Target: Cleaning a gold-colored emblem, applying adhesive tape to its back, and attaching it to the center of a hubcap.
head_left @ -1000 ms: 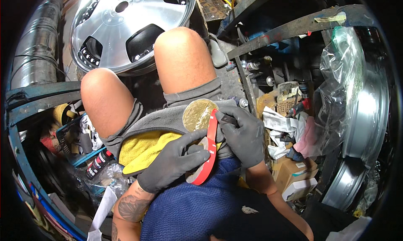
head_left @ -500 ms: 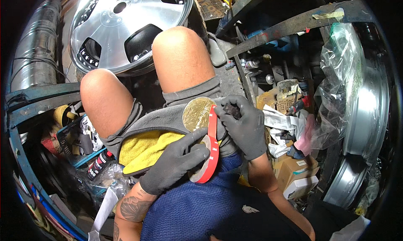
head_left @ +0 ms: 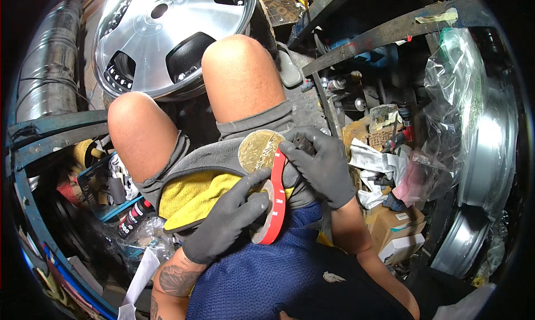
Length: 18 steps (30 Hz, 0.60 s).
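Note:
My gloved left hand (head_left: 223, 225) grips a roll of red-backed tape (head_left: 273, 225) low over my lap, its index finger stretched up along the roll. A strip rises from it to the edge of a round gold disc (head_left: 256, 150). My gloved right hand (head_left: 320, 169) pinches the strip's upper end at the disc's right edge and also holds a small dark object (head_left: 304, 143), too shadowed to make out. Under the disc and hands lies a grey-and-yellow cloth (head_left: 195, 192) across my shorts and thighs.
A polished wheel (head_left: 134, 19) lies beyond my knees. At right are more wheels (head_left: 490, 158) in plastic, cardboard boxes (head_left: 390, 231), spray cans and rags. At left a blue metal frame (head_left: 50, 128) surrounds a crate, a bottle (head_left: 134, 218) and crumpled plastic. A dark metal bar (head_left: 384, 38) crosses the upper right.
The disc has shifted slightly left, along with the tape strip and the fingertips of my right hand. My left hand stays on the roll, its index finger still extended.

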Available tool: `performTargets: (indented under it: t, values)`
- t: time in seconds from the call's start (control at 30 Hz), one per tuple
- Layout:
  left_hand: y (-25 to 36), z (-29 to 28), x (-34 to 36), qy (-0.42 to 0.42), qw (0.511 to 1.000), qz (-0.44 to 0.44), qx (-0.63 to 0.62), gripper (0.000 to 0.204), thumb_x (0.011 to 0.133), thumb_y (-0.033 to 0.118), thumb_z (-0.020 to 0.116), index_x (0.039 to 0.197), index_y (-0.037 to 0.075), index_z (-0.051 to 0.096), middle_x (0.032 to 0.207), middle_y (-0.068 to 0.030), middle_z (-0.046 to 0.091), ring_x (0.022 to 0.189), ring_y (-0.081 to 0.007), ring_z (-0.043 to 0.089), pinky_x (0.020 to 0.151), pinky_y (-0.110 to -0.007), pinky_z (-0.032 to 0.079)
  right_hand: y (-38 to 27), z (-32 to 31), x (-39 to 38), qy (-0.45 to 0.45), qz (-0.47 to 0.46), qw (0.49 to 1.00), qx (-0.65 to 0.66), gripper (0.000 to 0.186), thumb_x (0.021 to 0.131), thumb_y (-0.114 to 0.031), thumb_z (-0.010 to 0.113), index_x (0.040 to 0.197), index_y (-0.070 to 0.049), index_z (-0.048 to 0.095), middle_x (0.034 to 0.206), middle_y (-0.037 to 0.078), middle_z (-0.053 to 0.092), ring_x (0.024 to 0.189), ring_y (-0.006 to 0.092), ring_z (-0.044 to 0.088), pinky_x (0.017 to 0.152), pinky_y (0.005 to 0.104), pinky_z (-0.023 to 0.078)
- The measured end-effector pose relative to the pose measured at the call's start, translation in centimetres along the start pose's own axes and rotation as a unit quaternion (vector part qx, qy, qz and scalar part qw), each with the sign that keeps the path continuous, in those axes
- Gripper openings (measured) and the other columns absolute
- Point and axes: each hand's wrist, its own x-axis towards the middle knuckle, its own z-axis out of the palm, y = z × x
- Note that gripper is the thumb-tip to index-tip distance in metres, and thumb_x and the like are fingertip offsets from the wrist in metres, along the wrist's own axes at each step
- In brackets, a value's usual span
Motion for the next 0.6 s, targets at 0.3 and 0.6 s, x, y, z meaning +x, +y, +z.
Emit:
performTargets:
  t: [0.3, 0.6]
  values:
    - [-0.8, -0.5, 0.9, -0.004, 0.997, -0.056, -0.054, 0.061, 0.102, 0.031, 0.062, 0.148, -0.005, 0.045, 0.106, -0.0034, 0.064, 0.094, -0.0078, 0.059, 0.086, -0.024, 0.05, 0.2, -0.4, 0.0, -0.053, 0.031, 0.996, 0.068, 0.022, 0.093, -0.018, 0.075, 0.103, 0.001, 0.072, 0.081, 0.0, 0.068, 0.074, 0.0041, 0.056, 0.066, 0.0241, 0.047]
    - [-0.8, 0.7, -0.4, -0.006, 0.993, -0.036, -0.114, 0.082, 0.098, 0.016, 0.069, 0.158, -0.004, 0.016, 0.125, -0.0141, 0.06, 0.106, -0.012, 0.06, 0.088, -0.027, 0.052, -0.5, 0.1, 0.1, -0.034, -0.011, 0.999, -0.008, 0.029, 0.086, -0.018, 0.081, 0.106, -0.001, 0.069, 0.084, 0.006, 0.068, 0.078, 0.0107, 0.063, 0.072, 0.0263, 0.051]
